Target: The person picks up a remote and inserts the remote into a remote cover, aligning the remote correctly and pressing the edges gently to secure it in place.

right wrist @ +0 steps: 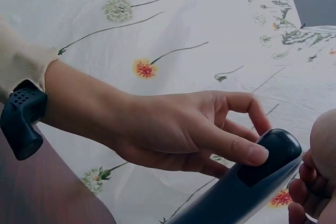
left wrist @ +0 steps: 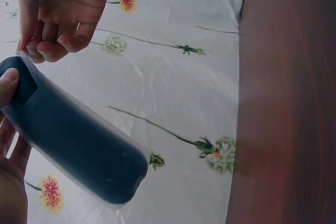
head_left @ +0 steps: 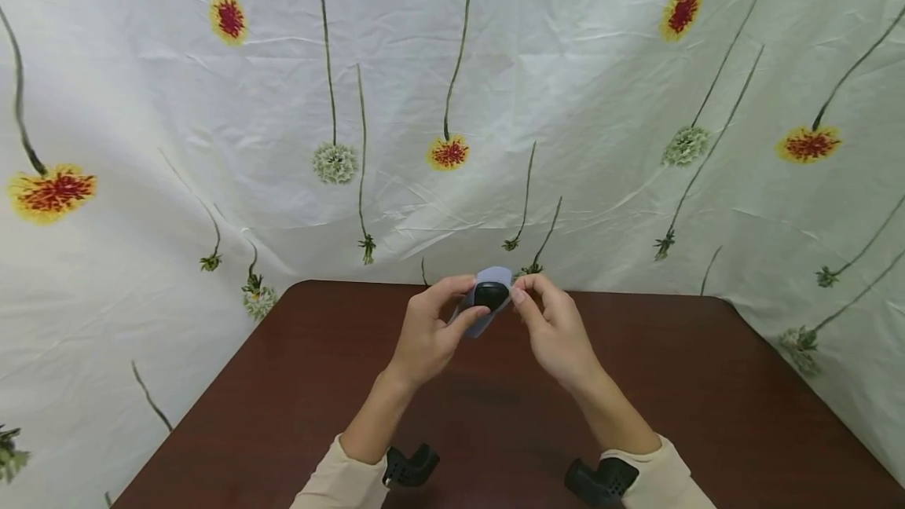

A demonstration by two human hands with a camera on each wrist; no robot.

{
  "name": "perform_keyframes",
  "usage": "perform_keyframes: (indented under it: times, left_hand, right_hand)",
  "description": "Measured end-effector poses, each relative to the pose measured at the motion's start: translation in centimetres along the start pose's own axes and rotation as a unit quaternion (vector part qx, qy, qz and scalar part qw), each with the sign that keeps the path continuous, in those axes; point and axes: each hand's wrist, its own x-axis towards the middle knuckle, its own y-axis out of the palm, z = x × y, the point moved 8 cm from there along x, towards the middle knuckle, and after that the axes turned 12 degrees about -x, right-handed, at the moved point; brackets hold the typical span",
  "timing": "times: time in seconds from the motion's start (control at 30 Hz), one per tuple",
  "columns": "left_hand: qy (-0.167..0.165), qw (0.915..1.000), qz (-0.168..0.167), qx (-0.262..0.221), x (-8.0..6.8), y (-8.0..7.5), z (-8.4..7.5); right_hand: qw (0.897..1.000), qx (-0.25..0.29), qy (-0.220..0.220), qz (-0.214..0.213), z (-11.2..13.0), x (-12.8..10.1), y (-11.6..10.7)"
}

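A long, dark, rounded object (head_left: 491, 296) sits in a frosted, see-through sleeve (head_left: 492, 274), held above the table. Its black end is bare, while the rest shows blue-grey through the sleeve (left wrist: 84, 135) in the left wrist view. My left hand (head_left: 427, 332) grips it from the left, the thumb lying on the dark end and the fingers behind. On the other side, my right hand (head_left: 562, 332) pinches the sleeve's edge near that end between thumb and forefinger. Only part of the right hand (right wrist: 321, 171) shows at the right wrist view's edge.
The reddish-brown table (head_left: 297, 407) lies below both hands. Behind it hangs a white cloth (head_left: 396, 203) printed with flowers. Each wrist wears a black camera mount, the left one (head_left: 413, 465) and the right one (head_left: 601, 481), over cream sleeve cuffs.
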Motion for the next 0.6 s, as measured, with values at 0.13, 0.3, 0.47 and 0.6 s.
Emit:
perform_keyframes:
  times: [0.13, 0.3, 0.47, 0.6]
  left_hand:
    - [-0.018, 0.9991, -0.016, -0.034, 0.0, -0.4, 0.3]
    - [-0.043, 0.9947, -0.040, -0.084, 0.0, -1.1, 0.8]
    - [-0.055, 0.9918, -0.048, -0.105, 0.0, -1.2, 0.6]
    - [-0.053, 0.9900, -0.038, -0.125, 0.0, -0.6, 0.3]
  right_hand:
    - [0.999, -0.009, -0.029, -0.024, 0.0, 0.0, 0.3]
    - [0.997, 0.025, -0.058, -0.044, -0.3, 0.3, 0.5]
    - [0.995, 0.077, -0.060, -0.028, -0.8, 0.6, 0.1]
    - [0.993, 0.068, -0.082, 0.042, -1.0, 0.6, 0.4]
